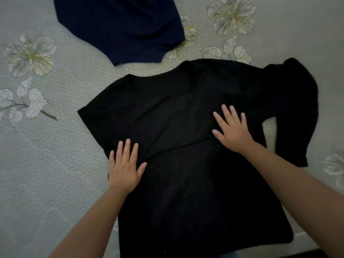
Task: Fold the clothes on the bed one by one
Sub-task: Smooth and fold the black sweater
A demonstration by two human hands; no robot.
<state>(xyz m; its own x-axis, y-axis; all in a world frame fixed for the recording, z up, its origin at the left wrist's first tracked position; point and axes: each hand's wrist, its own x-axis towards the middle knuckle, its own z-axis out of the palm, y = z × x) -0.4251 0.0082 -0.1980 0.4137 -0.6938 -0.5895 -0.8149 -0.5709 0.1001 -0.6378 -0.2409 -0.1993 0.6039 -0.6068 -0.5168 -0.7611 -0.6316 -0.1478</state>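
Dim, even light is flattening everything; the black shirt (pixel 186 146) is losing its folds to darkness, and wide-angle bending is warping soft, slightly blurred edges

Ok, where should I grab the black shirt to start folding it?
Probably the right sleeve, taken at its cuff end from the right side. It lies bunched and bent beyond the body of the black shirt, while both hands, left hand and right hand, rest flat mid-shirt.

Pale grey-green ribbed bedspread (pixel 55 164) w/ printed floral pattern: big white-yellow flower (pixel 30 55) upper left, leaf sprig (pixel 24 101) below it, 2nd flower (pixel 231 14) top right, part of another bloom (pixel 335 164) at right edge.
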